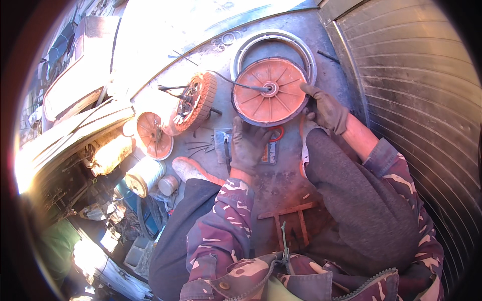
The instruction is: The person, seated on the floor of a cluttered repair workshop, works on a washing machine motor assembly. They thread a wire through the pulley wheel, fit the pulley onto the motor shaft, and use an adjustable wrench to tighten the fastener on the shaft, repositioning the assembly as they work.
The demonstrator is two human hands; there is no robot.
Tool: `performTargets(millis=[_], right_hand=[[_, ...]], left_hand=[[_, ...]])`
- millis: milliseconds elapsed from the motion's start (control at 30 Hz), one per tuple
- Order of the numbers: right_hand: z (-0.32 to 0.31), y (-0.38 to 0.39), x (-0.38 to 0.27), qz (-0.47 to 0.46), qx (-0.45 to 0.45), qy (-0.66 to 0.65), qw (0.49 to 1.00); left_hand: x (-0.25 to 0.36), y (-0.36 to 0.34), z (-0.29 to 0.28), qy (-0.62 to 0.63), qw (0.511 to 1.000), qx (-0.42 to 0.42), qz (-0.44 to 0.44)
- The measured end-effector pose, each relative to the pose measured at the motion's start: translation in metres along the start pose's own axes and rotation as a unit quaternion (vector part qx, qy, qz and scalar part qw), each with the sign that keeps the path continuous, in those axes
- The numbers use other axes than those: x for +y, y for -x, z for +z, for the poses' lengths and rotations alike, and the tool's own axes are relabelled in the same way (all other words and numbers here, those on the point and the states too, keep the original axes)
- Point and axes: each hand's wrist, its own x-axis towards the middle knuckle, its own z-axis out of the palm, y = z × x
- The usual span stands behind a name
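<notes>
covering part of the ring [271, 35], the disc [260, 104] is gripped at its right edge by the right hand [327, 110]; the left hand [247, 149], thumb spread, is held beside its near edge.

Arms extended in front of you, you work with both hands gloved over the floor [329, 75]. Your right hand [329, 108], the farther out and nearer the floor's right edge, holds a grip, thumb pointing inward on top and fingers bent below, partly hidden. Your right forearm [360, 138], bare between glove and camouflage cuff, slants inward from an elbow set wide of your body. Your left hand [248, 150], closer to you and farther from that edge, has thumb and fingers parted, the thumb upright on the outer side, fingertips partly obscured. A strip of bare left wrist [242, 175] shows above the sleeve [223, 210], the forearm reaching almost straight ahead.
</notes>
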Motion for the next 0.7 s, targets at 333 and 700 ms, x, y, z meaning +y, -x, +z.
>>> performTargets(millis=[333, 700], right_hand=[[0.024, 0.004, -0.037, -0.021, -0.030, -0.052, 0.998], [0.041, 0.010, -0.085, -0.067, -0.107, -0.002, 0.992]], left_hand=[[0.004, -0.004, -0.001, 0.040, 0.998, -0.049, 0.011], [0.013, -0.006, 0.026, 0.115, 0.988, -0.089, 0.045]])
